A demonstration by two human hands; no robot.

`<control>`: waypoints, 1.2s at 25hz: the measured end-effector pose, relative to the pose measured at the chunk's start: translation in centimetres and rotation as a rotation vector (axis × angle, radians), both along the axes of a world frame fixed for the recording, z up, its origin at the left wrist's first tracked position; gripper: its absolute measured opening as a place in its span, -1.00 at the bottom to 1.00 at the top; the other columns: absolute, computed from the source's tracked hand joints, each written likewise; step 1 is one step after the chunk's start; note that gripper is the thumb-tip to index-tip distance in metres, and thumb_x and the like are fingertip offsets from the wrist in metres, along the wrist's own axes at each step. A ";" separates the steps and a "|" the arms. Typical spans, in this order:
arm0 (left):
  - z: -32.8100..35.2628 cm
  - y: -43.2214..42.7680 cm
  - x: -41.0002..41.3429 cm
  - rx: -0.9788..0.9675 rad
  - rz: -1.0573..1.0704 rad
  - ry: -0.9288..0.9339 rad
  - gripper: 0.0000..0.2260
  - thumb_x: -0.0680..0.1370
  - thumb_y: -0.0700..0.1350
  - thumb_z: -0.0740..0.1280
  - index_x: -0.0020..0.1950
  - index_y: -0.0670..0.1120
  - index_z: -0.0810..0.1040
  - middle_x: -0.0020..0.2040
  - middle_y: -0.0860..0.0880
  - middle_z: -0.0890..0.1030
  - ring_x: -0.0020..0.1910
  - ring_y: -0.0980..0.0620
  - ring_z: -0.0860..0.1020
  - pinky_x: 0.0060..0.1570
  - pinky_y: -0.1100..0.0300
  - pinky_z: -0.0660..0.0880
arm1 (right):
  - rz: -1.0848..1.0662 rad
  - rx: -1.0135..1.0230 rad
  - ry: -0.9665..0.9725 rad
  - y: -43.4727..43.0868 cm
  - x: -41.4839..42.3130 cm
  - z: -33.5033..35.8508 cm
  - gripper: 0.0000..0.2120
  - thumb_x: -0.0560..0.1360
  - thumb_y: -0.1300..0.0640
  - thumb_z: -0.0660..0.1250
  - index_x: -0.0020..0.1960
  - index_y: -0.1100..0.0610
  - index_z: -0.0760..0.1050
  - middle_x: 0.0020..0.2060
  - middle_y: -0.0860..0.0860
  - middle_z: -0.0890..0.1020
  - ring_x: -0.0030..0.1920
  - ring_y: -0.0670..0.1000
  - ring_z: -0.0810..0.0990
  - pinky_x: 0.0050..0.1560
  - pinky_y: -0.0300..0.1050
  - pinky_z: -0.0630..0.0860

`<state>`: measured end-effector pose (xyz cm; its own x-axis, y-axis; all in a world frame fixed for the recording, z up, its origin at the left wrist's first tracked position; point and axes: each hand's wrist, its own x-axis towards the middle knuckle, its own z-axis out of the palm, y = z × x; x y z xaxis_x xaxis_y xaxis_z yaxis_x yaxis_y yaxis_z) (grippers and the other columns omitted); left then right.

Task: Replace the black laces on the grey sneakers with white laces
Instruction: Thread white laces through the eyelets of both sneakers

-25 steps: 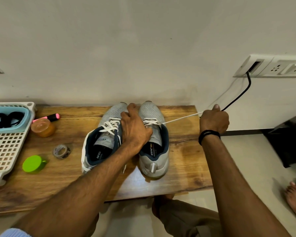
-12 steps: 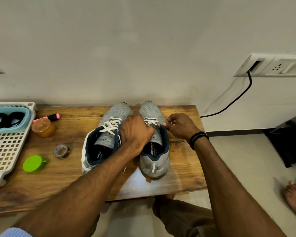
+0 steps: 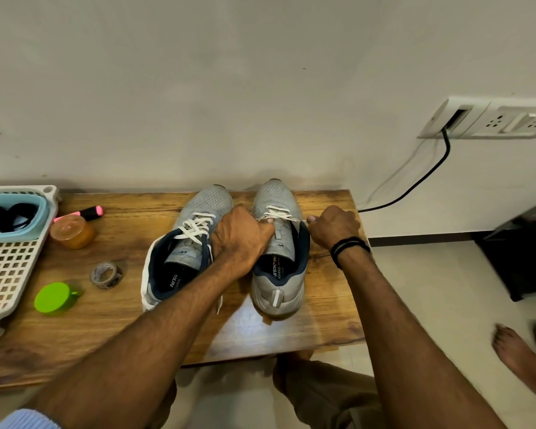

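Left hand [image 3: 242, 235] is gripping the right grey sneaker [image 3: 279, 274] at its eyelet row, fingers curled, bracing it on the wooden bench [image 3: 322, 292]. Right hand [image 3: 333, 226] is pinching the white lace [image 3: 277, 213] just beside the outer eyelets. Lace is looking soft, light and limp, so I'd be holding it near the tip. Shoe is looking light, so bracing at the collar. Left grey sneaker [image 3: 183, 255] is sitting alongside, white-laced.

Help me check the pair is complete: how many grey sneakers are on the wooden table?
2. The left sneaker sits angled at the table's middle; the right sneaker stands beside it, between the left hand and the right hand, which pinches its white lace. None seems hidden.
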<state>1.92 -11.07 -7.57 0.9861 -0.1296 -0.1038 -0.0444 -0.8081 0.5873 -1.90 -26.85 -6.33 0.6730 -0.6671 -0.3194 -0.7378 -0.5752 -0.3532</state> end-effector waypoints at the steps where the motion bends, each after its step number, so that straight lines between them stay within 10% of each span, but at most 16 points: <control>1: 0.0 0.0 0.0 -0.007 0.004 0.001 -0.72 0.49 0.15 0.36 -0.16 -0.04 0.43 -0.21 -0.01 0.57 -0.21 -0.08 0.52 -0.22 0.14 0.35 | -0.007 0.001 -0.006 0.0 0.0 -0.1 -0.58 0.57 -0.06 0.30 0.25 0.24 0.50 0.30 0.28 0.46 0.33 0.25 0.39 0.28 -0.01 0.37; 8: 0.6 0.3 0.1 0.053 -0.096 -0.024 -0.66 0.36 0.11 0.35 0.06 -0.01 0.52 -0.02 -0.07 0.59 0.01 -0.11 0.53 -0.08 0.11 0.35 | -0.104 0.223 -0.330 -0.4 -0.4 1.7 -0.66 0.54 0.27 0.25 0.31 0.17 0.43 0.20 0.11 0.57 0.21 0.14 0.54 0.24 -0.05 0.48; 12: 1.8 0.9 -0.1 0.275 -0.171 -0.162 -0.60 0.38 0.12 0.39 0.10 -0.08 0.55 0.09 -0.14 0.54 0.10 -0.12 0.44 0.05 0.06 0.36 | 0.023 0.343 -0.622 1.5 0.0 3.2 -0.92 0.61 0.24 0.22 0.04 0.13 0.48 -0.21 0.03 0.68 -0.19 -0.04 0.64 -0.08 -0.08 0.60; 18: 2.7 1.8 -0.3 -0.004 -0.110 0.169 -0.82 0.44 -0.06 0.42 -0.15 -0.19 0.59 -0.25 -0.09 0.63 -0.24 -0.09 0.61 -0.23 0.09 0.58 | 0.324 0.280 -0.554 4.3 -0.2 2.9 -0.91 0.55 0.14 0.38 -0.01 0.10 0.66 -0.21 -0.06 0.69 -0.16 -0.09 0.66 0.03 -0.10 0.60; 23: 2.6 2.7 1.1 -0.453 0.163 0.502 -0.92 0.49 -0.31 0.40 -0.05 -0.28 0.66 -0.04 -0.26 0.69 -0.16 -0.16 0.65 0.00 -0.16 0.62 | 0.413 0.127 -0.431 4.3 -0.2 2.9 -0.85 0.51 0.15 0.39 0.06 0.06 0.66 -0.04 -0.03 0.70 -0.01 -0.06 0.63 -0.01 -0.29 0.43; 30: 3.4 2.8 1.1 -0.550 0.190 0.629 -0.84 0.55 -0.44 0.31 0.02 -0.23 0.61 -0.06 -0.10 0.58 -0.19 0.01 0.57 -0.24 0.11 0.62 | 0.501 0.127 -0.356 4.8 -0.5 3.0 -0.85 0.50 0.16 0.39 0.03 0.06 0.70 0.01 -0.06 0.71 0.02 -0.10 0.63 0.03 -0.33 0.44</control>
